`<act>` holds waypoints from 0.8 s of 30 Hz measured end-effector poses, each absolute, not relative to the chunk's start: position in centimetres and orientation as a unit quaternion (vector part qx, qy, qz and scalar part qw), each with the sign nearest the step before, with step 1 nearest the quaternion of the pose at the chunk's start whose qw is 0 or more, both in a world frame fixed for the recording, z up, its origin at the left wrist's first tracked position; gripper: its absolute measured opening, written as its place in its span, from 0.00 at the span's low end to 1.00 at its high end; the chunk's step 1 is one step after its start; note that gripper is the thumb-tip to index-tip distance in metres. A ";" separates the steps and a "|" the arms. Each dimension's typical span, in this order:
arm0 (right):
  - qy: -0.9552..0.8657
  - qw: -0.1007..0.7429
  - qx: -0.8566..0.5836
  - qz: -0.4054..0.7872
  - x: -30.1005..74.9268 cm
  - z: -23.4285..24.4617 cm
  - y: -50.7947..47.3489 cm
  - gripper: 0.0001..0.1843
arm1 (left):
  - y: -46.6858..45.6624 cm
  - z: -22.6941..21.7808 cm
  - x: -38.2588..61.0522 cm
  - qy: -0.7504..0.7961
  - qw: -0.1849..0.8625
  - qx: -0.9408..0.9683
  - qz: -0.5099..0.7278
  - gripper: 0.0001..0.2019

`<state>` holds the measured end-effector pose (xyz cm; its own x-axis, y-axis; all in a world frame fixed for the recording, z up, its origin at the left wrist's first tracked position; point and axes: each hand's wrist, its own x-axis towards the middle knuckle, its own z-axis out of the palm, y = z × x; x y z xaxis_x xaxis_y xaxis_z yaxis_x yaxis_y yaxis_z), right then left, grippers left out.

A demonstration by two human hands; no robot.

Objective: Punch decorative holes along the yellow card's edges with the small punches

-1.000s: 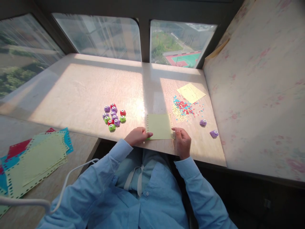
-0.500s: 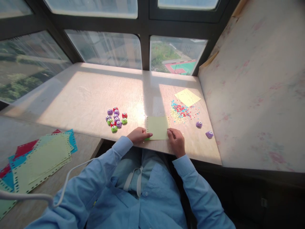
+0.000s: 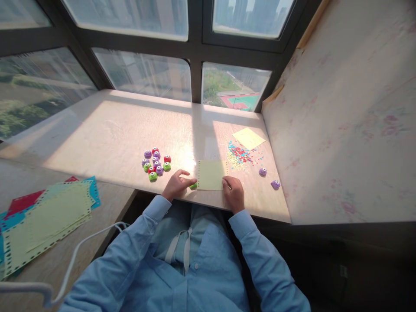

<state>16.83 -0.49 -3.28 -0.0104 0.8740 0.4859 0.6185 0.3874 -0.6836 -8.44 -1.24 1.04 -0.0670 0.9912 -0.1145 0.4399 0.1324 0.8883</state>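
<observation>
I see the left hand (image 3: 175,185) now loose-fingered, off the sheet (image 3: 211,174), baring a green punch (image 3: 193,186); right hand (image 3: 233,195) still pinches the sheet's edge.

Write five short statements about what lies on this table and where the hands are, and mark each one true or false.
1. The green sheet lies between the left hand and the right hand. True.
2. The confetti pile lies left of the cluster of punches. False: it lies to the right of it, past the green sheet.
3. Two purple punches lie apart from the cluster, right of the green sheet. True.
4. The yellow sheet is under the right hand. False: it lies farther back, toward the window, with no hand on it.
5. A stack of punched sheets lies far to the person's left. True.
</observation>
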 end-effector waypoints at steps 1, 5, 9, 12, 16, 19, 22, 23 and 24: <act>-0.694 0.460 -0.537 0.141 16.8 -3.2 -0.5 0.14 | -1.5 1.0 -8.5 0.632 0.391 0.574 0.345 0.25; -0.678 0.470 -0.547 0.143 16.8 -3.1 -0.6 0.14 | -2.1 0.9 -8.3 0.634 0.345 0.606 0.334 0.18; -0.672 0.468 -0.553 0.151 16.8 -3.0 -0.6 0.14 | -2.3 1.0 -8.3 0.620 0.364 0.568 0.401 0.20; -0.669 0.469 -0.555 0.155 16.9 -3.0 -0.5 0.14 | -2.4 1.0 -9.5 0.629 0.374 0.519 0.441 0.22; -0.669 0.467 -0.557 0.156 16.8 -3.1 -0.5 0.14 | -2.9 1.1 -11.8 0.686 0.276 0.535 0.408 0.22; -0.668 0.465 -0.559 0.159 16.8 -2.9 -0.6 0.14 | -3.3 1.4 -13.1 0.745 0.140 0.578 0.302 0.19; -0.657 0.478 -0.559 0.165 16.9 -2.4 -0.8 0.14 | -3.5 1.9 -13.4 0.795 0.091 0.568 0.195 0.19; -0.647 0.489 -0.561 0.165 16.9 -2.3 -0.8 0.14 | -3.5 2.1 -13.4 0.806 0.090 0.558 0.176 0.19; -0.634 0.501 -0.566 0.164 17.0 -2.2 -0.9 0.14 | -3.4 2.1 -13.4 0.814 0.091 0.549 0.165 0.19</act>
<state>16.96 -0.91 -2.19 0.1422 0.8813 0.4507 0.5534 0.3067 -0.7744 -13.35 -3.44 2.13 -0.3811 0.9240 0.0330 0.8636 0.3429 0.3696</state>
